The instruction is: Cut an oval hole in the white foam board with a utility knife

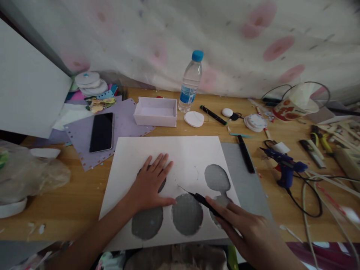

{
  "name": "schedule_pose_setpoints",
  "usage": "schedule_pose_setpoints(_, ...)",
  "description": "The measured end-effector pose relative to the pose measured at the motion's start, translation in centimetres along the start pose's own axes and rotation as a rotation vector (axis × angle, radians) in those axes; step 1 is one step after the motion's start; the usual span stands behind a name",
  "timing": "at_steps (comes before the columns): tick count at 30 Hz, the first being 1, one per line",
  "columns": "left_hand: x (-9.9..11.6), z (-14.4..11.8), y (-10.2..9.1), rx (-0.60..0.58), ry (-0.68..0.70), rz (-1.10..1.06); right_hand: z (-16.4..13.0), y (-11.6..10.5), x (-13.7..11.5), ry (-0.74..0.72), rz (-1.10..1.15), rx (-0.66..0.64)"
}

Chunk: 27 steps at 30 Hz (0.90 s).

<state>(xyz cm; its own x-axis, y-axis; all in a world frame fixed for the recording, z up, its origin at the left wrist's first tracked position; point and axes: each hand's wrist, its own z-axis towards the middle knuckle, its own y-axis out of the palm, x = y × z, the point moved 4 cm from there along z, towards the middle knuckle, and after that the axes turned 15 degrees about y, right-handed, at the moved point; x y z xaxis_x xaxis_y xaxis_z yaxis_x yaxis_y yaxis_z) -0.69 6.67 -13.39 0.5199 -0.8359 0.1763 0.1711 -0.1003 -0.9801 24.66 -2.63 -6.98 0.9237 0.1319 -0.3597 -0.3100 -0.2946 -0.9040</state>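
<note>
Spotted curtain (225, 41) behind a cluttered wooden desk (75, 195). At centre, a white foam sheet (168, 150) lying on a grey cutting mat (247, 183), four round holes already cut out and showing grey beneath. Left hand (150, 183) spread flat, fingers wide, pressing the sheet beside a cutout. Right hand (250, 232) pinching a thin black cutting tool (202, 199), tip touching the sheet between the holes. Best done, by the look of it, with firm downward pressure, the tip kept upright, the left fingers clear of the line. Beyond: blue glue gun (285, 167), phone (101, 132), white box (156, 111), water bottle (191, 82), blue label unreadable.
</note>
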Motion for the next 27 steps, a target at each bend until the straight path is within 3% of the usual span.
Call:
schedule_pose_setpoints(5, 0.0, 0.0, 0.0, 0.009, -0.003, -0.018, -0.2, 0.5, -0.2, 0.033, -0.023, -0.026)
schedule_pose_setpoints(19, 0.0, 0.0, 0.0, 0.015, 0.012, -0.007, -0.5, -0.1, -0.3, -0.067, -0.179, 0.047)
schedule_pose_setpoints(27, 0.1, -0.1, 0.0, 0.017, 0.019, 0.007, 0.1, -1.6, -0.1, -0.117, -0.25, 0.089)
